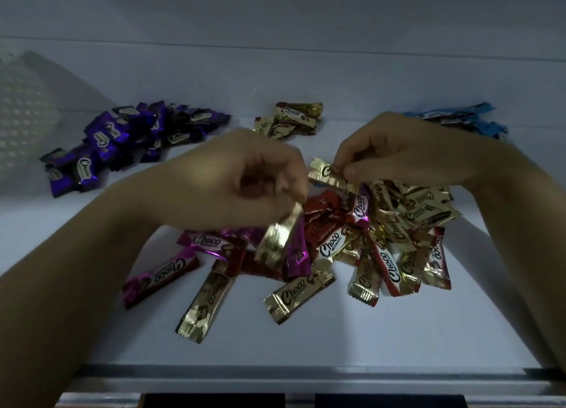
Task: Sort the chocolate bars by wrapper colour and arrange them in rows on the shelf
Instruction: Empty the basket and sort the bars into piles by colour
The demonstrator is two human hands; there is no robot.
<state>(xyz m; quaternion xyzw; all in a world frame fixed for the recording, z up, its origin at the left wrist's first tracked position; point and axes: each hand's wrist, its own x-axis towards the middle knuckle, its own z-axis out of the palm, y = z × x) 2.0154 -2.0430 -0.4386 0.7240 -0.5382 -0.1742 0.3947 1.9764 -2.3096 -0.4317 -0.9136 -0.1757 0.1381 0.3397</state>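
**Gold bars in both hands**

We've got our left hand (245,177) pinching a blurry gold bar (277,239) that hangs over the mixed heap (382,242), and our right hand (398,150) pinching a second gold bar (329,176) by one end. Further back on the shelf (306,340): purple pile (128,138) left, gold pile (291,119) middle, blue pile (477,121) right.

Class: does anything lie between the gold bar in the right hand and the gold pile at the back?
Nothing visible does: the right hand pinches the gold bar just short of the gold pile, with only bare shelf between.
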